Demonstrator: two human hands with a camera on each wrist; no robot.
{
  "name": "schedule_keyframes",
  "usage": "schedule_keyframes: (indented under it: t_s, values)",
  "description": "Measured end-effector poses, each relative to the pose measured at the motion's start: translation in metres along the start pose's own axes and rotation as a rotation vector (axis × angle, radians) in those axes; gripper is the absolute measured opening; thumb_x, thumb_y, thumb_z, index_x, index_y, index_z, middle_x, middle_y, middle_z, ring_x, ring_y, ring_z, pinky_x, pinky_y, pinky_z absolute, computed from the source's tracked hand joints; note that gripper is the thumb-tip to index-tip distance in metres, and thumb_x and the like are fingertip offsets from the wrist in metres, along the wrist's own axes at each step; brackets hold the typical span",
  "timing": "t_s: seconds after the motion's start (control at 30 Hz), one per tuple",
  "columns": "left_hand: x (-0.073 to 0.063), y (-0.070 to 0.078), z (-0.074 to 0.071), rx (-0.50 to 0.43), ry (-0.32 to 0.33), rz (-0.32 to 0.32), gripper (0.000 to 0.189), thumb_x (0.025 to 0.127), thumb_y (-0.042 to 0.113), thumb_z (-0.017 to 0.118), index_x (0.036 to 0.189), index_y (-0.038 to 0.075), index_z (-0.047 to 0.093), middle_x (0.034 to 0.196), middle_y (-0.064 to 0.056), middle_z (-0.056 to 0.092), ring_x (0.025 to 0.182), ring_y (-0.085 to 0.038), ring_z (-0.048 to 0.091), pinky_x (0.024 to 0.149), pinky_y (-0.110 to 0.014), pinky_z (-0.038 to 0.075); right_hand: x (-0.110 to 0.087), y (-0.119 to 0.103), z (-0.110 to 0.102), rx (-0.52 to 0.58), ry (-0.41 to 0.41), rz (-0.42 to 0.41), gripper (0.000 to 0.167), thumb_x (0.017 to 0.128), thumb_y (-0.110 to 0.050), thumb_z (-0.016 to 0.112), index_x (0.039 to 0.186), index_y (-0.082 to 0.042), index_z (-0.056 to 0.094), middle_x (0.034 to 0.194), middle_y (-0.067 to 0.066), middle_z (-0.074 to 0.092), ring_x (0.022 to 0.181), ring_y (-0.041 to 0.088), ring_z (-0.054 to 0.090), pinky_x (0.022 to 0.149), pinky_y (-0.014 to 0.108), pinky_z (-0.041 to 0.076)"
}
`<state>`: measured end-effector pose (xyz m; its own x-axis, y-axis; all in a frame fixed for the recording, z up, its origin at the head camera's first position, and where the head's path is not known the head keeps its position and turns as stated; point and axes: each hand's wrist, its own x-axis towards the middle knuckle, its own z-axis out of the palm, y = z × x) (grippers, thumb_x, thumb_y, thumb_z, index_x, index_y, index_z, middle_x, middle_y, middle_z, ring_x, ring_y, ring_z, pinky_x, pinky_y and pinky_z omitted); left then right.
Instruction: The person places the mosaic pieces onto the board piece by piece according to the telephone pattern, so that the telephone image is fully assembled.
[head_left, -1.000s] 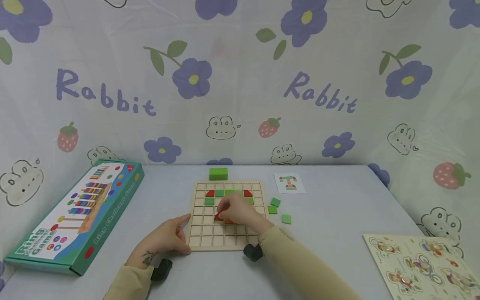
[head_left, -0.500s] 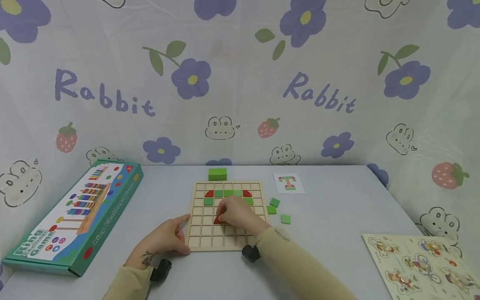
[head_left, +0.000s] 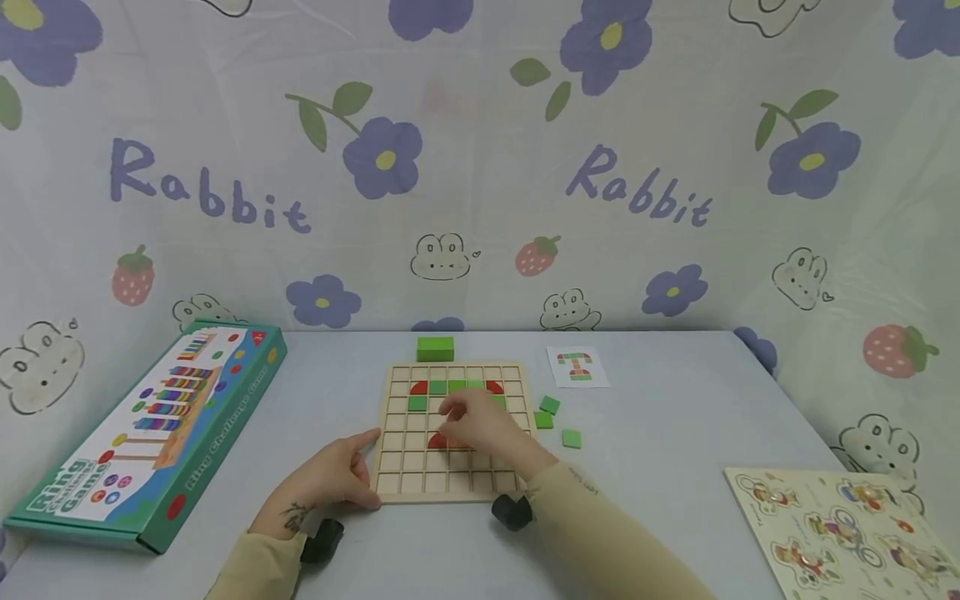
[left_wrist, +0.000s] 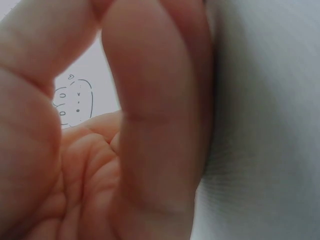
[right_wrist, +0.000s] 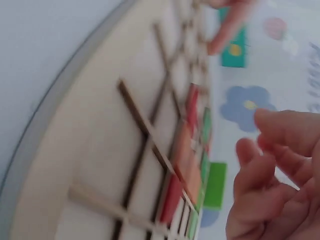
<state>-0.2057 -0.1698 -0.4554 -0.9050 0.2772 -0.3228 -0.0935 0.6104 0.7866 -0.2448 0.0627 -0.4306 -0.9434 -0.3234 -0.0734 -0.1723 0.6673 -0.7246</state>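
A wooden grid board point(head_left: 435, 495) lies in front of me in the head view. My left hand point(head_left: 322, 479) touches its left edge, index finger higher up and thumb at the near corner. Above the middle of the board hovers my right hand point(head_left: 483, 421), its fingers loosely bent with nothing between them. Just below those fingertips a red quarter-round tile point(head_left: 437, 441) sits in a cell. The right wrist view shows orange tiles point(right_wrist: 180, 145) between two red ones. Farther up are a row of green tiles point(head_left: 437, 387) with red quarter-rounds at both ends and green tiles beneath.
Several loose green tiles point(head_left: 572, 438) lie right of the board, below a pattern card point(head_left: 588, 379). Behind the board stands a green block point(head_left: 436, 349). A game box point(head_left: 157, 433) lies at left, and a picture puzzle board point(head_left: 847, 533) at the near right.
My right hand has let go of the red quarter-round tile, which now lies in its cell, and has lifted slightly up and right. The left hand stays at the board's edge.
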Motion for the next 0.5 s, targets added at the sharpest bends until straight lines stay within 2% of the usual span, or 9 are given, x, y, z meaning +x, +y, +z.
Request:
schedule_keyframes:
  t_s: [0.13,0.27,0.37,0.5]
  values:
    - [0.001,0.000,0.000,-0.005,-0.007,0.002,0.099,0.058,0.000,0.081,0.143,0.002,0.031,0.063,-0.004,0.054,0.051,-0.012,0.047,0.048,-0.025,0.039,-0.016,0.014,-0.023,0.263,0.057,-0.018,0.032,0.079,-0.010,0.070,0.110,-0.005,0.062,0.085,0.005,0.062,0.071,0.014,0.054,0.058,0.027,0.043]
    - [0.002,-0.001,0.000,0.005,-0.003,-0.001,0.099,0.058,0.000,0.081,0.143,0.003,0.030,0.063,-0.004,0.055,0.051,-0.012,0.047,0.048,-0.025,0.039,-0.033,0.034,-0.046,0.434,0.076,0.021,0.043,0.078,-0.006,0.069,0.119,-0.008,0.055,0.087,0.006,0.063,0.063,0.013,0.052,0.051,0.024,0.038]
    - [0.001,0.000,0.001,0.008,0.004,-0.010,0.099,0.058,0.000,0.081,0.143,0.003,0.031,0.063,-0.005,0.055,0.051,-0.013,0.047,0.048,-0.026,0.039,-0.044,0.050,-0.060,0.479,0.106,0.086,0.050,0.078,-0.004,0.069,0.124,-0.008,0.050,0.087,0.005,0.061,0.060,0.013,0.048,0.049,0.023,0.034]
    - [0.001,0.000,0.001,0.009,0.009,-0.014,0.099,0.058,-0.001,0.081,0.143,0.003,0.031,0.062,-0.005,0.055,0.051,-0.013,0.047,0.048,-0.026,0.039,-0.057,0.074,-0.074,0.452,0.154,0.151,0.055,0.076,-0.003,0.069,0.127,-0.005,0.048,0.083,0.003,0.059,0.056,0.011,0.043,0.047,0.022,0.032]
